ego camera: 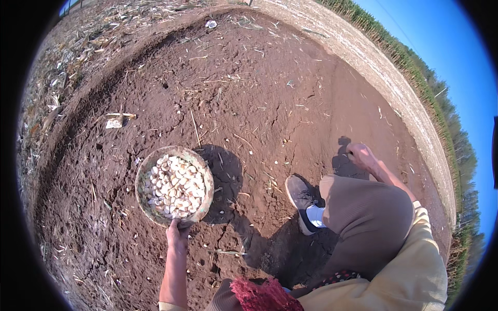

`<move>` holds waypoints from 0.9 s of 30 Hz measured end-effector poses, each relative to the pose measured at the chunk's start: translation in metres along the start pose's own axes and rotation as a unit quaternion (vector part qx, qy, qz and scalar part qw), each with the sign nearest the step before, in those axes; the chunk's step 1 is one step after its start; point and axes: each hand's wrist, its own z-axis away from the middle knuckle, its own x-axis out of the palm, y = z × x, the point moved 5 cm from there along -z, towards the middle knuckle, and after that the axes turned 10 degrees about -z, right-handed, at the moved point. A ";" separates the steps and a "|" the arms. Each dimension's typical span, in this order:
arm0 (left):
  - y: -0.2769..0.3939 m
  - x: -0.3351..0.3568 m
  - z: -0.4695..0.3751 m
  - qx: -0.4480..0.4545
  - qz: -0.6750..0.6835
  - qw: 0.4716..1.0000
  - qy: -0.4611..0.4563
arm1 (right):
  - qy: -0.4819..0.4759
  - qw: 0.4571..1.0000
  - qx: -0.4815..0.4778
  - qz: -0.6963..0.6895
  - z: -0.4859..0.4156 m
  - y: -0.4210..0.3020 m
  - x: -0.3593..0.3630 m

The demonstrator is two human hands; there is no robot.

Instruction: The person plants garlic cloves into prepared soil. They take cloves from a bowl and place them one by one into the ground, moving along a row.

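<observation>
A round, worn bowl full of pale garlic cloves is at the left of the head view. My left hand grips its near rim, the thumb on the edge and the fingers under it. Off to the right, past my bent knee, my right hand is held over the brown soil with its fingers curled in. Whether a clove is between those fingers cannot be seen. Single cloves lie scattered on the cracked soil between the bowl and my shoe.
My shoe stands on the soil between my hands. A whitish scrap lies beyond the bowl, and another pale piece farther off. A low soil ridge curves along the left, with dry husks beyond. Green crops line the far right.
</observation>
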 end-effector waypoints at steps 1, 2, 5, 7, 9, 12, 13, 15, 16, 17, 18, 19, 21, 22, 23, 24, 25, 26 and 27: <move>-0.001 -0.002 -0.001 -0.005 -0.001 1.000 0.003 | 0.007 1.000 0.004 0.007 -0.001 0.000 -0.003; -0.002 -0.002 -0.003 -0.002 -0.009 1.000 0.004 | 0.014 1.000 0.008 0.014 -0.002 -0.001 -0.006; 0.002 -0.013 -0.010 0.009 0.016 1.000 -0.004 | 0.008 0.998 0.055 -0.019 -0.004 -0.019 -0.017; -0.002 -0.009 -0.011 0.020 0.025 0.999 -0.015 | 0.012 0.996 0.077 -0.032 0.005 -0.020 -0.030; -0.003 -0.009 -0.013 0.018 0.019 1.000 -0.003 | 0.034 0.997 0.064 -0.032 0.013 -0.006 -0.041; -0.006 -0.006 -0.018 0.027 0.020 0.999 -0.003 | 0.045 0.998 0.025 0.026 0.032 0.027 -0.053; -0.006 -0.010 -0.022 0.021 0.018 1.000 -0.006 | 0.048 0.998 0.036 0.032 0.034 0.027 -0.057; -0.008 -0.020 -0.032 0.008 0.010 1.000 -0.013 | 0.051 0.996 0.058 0.043 0.040 0.026 -0.069; -0.010 -0.025 -0.036 0.009 0.012 1.000 -0.019 | 0.053 0.996 0.064 0.037 0.042 0.027 -0.068; -0.011 -0.030 -0.039 0.010 0.012 1.000 -0.025 | 0.054 0.996 0.070 0.031 0.041 0.029 -0.068; -0.012 -0.023 -0.037 0.008 0.015 0.999 -0.031 | 0.054 0.995 0.076 0.029 0.039 0.035 -0.069; -0.011 -0.017 -0.035 0.017 0.009 0.999 -0.031 | 0.060 0.995 0.074 0.042 0.035 0.041 -0.065; -0.008 -0.015 -0.023 0.034 -0.004 0.999 -0.025 | 0.064 0.993 0.069 0.065 0.025 0.048 -0.052; -0.007 -0.016 -0.022 0.046 -0.005 0.998 -0.033 | 0.054 0.994 0.067 0.063 0.018 0.049 -0.049; -0.006 -0.016 -0.024 0.043 0.006 0.999 -0.028 | 0.045 0.995 0.065 0.060 0.007 0.049 -0.046; -0.001 -0.020 -0.018 0.041 -0.010 0.999 -0.012 | 0.031 0.996 0.061 0.054 -0.002 0.046 -0.040; 0.004 -0.019 -0.010 0.032 -0.027 0.999 0.000 | 0.027 0.996 0.075 0.042 -0.006 0.054 -0.034; 0.006 -0.006 0.006 0.032 -0.030 0.999 0.014 | 0.023 0.995 0.091 0.032 -0.009 0.068 -0.028; 0.005 -0.007 0.007 0.031 -0.026 0.999 0.010 | 0.025 0.995 0.095 0.020 -0.022 0.068 -0.026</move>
